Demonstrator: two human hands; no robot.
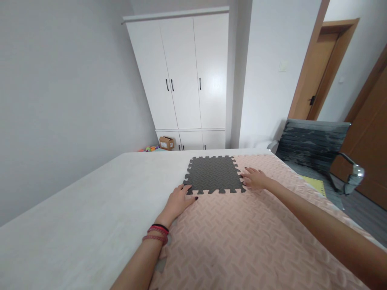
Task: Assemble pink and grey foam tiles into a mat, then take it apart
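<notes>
A dark grey foam puzzle mat tile (214, 173) with toothed edges lies at the far end of larger pink foam matting (229, 233). My left hand (178, 199), below red and black wrist bands (159, 231), rests at the tile's near left corner. Its fingertips touch the grey edge, while the thumb stretches over the pink foam. At the tile's right edge, my right hand (256, 179) lies low with fingers spread, their tips on or beside the teeth. Neither hand is closed around anything. Whether the grey teeth are locked into the pink foam I cannot tell.
The mats lie on a white table (90, 209). Behind it stand a white wardrobe (184, 72) and a cardboard box (166, 143). To the right are a dark chair (313, 143) with metal arms and a yellow tile (313, 185). A grey wall (66, 88) borders the left.
</notes>
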